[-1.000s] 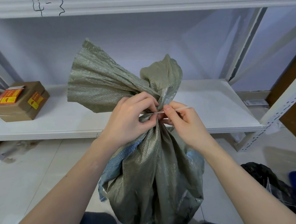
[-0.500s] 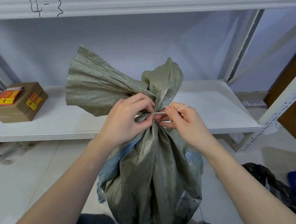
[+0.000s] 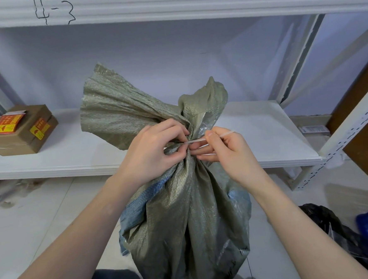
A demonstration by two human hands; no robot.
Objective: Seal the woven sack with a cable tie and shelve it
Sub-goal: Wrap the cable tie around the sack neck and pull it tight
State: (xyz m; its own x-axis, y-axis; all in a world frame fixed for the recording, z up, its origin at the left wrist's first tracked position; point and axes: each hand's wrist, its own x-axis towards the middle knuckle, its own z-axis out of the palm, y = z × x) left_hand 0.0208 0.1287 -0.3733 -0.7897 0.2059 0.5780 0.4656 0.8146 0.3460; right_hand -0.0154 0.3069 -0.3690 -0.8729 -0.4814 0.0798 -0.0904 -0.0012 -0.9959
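- Since a second ago little has shifted: both hands keep to the gathered neck, and the tie's free tail seems drawn slightly further out to the right.
- Left hand [image 3: 151, 154] has its fingers curled tight round the bunched neck of the grey-green woven plastic sack [image 3: 183, 221], pinching just where the tie crosses.
- Right hand [image 3: 227, 151] pinches the thin translucent white cable tie [image 3: 197, 140] between thumb and forefinger, with the tail running over the knuckles.
- Sack stands upright on the pale tiled floor [image 3: 33, 224], in front of the white metal shelf [image 3: 76, 154]; a brown cardboard box with yellow stickers [image 3: 21, 132] sits at the shelf's left end.
- To finish the cinch well, I judge, pull the tail straight away from the head while the left hand keeps the gathers bunched, so no fold slips out.
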